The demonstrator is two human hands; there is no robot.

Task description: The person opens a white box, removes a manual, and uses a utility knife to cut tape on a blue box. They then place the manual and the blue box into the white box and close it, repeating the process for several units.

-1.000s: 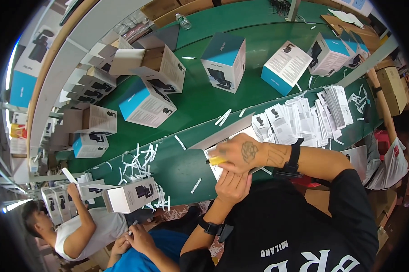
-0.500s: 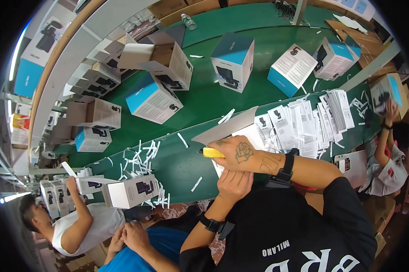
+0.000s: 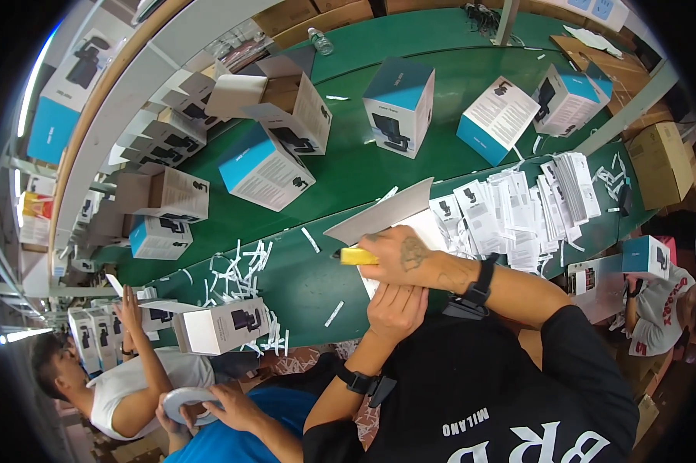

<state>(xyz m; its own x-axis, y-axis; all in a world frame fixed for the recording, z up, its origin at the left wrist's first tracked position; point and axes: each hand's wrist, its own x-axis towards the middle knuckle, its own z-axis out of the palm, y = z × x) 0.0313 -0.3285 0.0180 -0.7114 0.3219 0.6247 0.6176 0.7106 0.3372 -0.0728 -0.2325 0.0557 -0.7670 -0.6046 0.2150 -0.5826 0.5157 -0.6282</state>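
In front of me lies an open white box (image 3: 424, 224), its grey-white flap (image 3: 386, 210) raised on the far side. My right hand (image 3: 398, 256) is closed around a yellow tool (image 3: 357, 256) with a dark tip, which points left over the box; its exact kind is unclear. Just below, my left hand (image 3: 397, 312) has its fingers curled at the near side of the box. Those fingertips are hidden under my right hand and wrist, so I cannot make out what they grip.
Stacked printed leaflets (image 3: 510, 208) lie to the right. Blue-and-white cartons (image 3: 398, 108) stand along the green table (image 3: 332, 185). White paper strips (image 3: 240, 270) and an open carton (image 3: 224, 326) are at left. A neighbour in blue holds a pale ring-shaped roll (image 3: 190, 401).
My hands shift slightly, the yellow tool a little left and down. The neighbour in blue now holds the pale roll. At far right, a co-worker has brought a carton down nearer themselves.
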